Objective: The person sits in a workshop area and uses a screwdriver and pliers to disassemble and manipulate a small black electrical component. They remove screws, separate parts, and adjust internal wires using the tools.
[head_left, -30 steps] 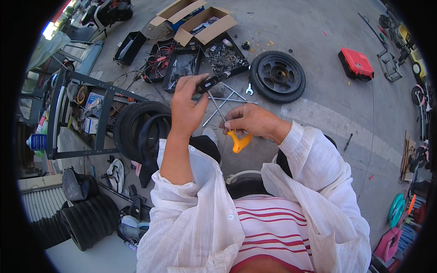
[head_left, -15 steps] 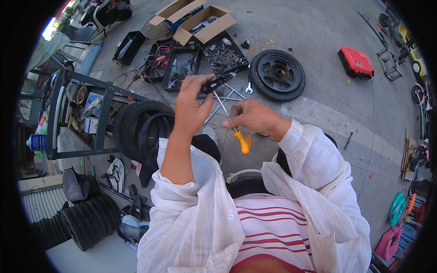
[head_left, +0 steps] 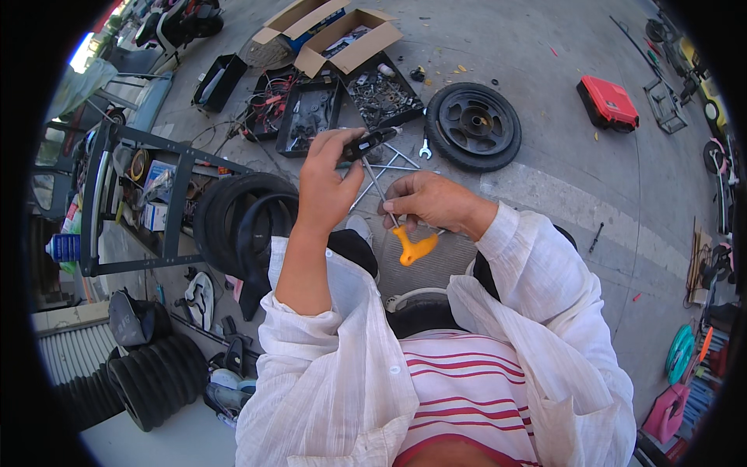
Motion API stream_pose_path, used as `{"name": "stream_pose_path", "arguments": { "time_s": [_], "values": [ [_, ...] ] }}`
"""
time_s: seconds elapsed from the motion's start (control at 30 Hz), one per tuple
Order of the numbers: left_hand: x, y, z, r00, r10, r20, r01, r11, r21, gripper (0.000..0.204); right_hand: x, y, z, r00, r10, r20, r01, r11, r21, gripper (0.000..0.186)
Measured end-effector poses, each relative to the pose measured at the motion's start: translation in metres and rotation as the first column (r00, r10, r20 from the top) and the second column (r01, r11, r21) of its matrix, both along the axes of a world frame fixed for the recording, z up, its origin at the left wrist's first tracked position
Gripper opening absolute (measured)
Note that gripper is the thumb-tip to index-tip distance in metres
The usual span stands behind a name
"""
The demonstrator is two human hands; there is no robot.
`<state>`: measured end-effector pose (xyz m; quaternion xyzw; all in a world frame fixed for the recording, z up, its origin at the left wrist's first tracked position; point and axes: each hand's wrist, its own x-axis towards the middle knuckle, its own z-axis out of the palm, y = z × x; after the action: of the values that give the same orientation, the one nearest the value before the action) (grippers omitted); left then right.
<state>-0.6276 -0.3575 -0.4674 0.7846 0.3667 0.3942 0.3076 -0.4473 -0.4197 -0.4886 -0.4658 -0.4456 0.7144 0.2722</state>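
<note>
Just past nine o'clock from the middle of the view, a dark metal frame (head_left: 185, 194) held boxes and loose bits. Beside it, at nine o'clock, were black tyres (head_left: 208, 226). At eleven o'clock, black trays (head_left: 340, 100) held small metal parts and red cables. Between ten and eleven, close to the middle, the left hand (head_left: 325, 183) was raised, its grip clamped on a black tool (head_left: 362, 145) that pointed toward two o'clock. Farther off, at twelve, a cardboard box (head_left: 369, 54) sat beside the trays. The yellow-handled tool (head_left: 412, 251) was between the hands, its handle near the middle, toward four o'clock, and its thin shaft slanting toward eleven, up to the black tool; whether they touched I could not tell. A wrench (head_left: 426, 149) lay on the ground at one o'clock. The right hand (head_left: 434, 201), at two, had its grip clamped on the shaft just above the handle. A wheel (head_left: 477, 124) lay flat between one and two, near the wrench. Well apart, at two o'clock, sat a red case (head_left: 609, 105).
</note>
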Motion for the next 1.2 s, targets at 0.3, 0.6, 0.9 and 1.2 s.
{"name": "stream_pose_path", "arguments": {
  "time_s": [0.3,0.6,0.9,1.2],
  "values": [
    [0.004,-0.003,-0.003,1.0,0.01,0.028,-0.009,1.0,-0.022,0.043,-0.001,-0.002,0.004,0.993,-0.039,0.114,0.035,0.999,0.037,0.021],
    [0.003,-0.002,-0.005,1.0,0.01,0.028,-0.01,1.0,-0.009,0.041,-0.001,-0.001,0.006,0.995,-0.096,-0.032,0.095,0.995,-0.03,0.02],
    [0.006,-0.005,-0.004,0.999,0.013,0.029,-0.014,1.0,0.017,0.04,0.003,0.001,0.005,0.994,-0.056,0.091,0.056,0.998,0.0,0.024],
    [0.003,-0.002,-0.004,1.0,0.03,0.008,-0.03,0.999,0.039,0.04,-0.001,0.0,0.005,0.996,-0.084,-0.031,0.084,0.996,0.01,0.024]
  ]
}}
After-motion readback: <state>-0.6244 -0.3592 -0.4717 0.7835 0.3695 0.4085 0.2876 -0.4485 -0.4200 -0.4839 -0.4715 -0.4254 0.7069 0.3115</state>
